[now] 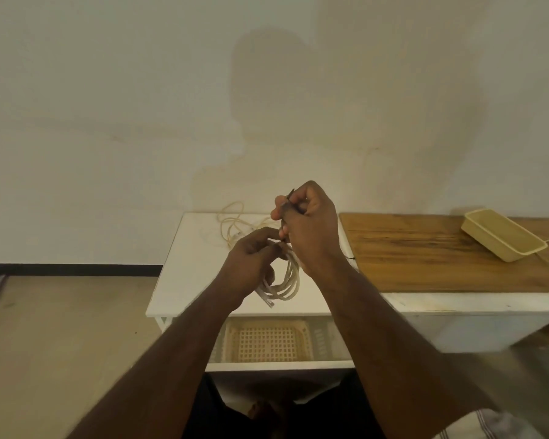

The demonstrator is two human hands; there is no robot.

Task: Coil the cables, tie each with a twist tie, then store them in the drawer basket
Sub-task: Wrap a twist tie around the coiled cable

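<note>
The left hand [251,264] pinches the coiled white cable [287,280]; the right hand [311,226] grips a dark twist tie [289,198]. If the pinch loosens before wrapping, the loops could spring apart over the white table [191,267].

The top of the coiled cable [287,282] is buried behind both hands; right hand [309,224] covers most of the dark twist tie [290,194], only a tip pokes out; left hand [254,264] fingertips are too tangled to read; the forearms hide part of the drawer basket [267,340]; the right edge cuts off the wooden top [425,261].
</note>
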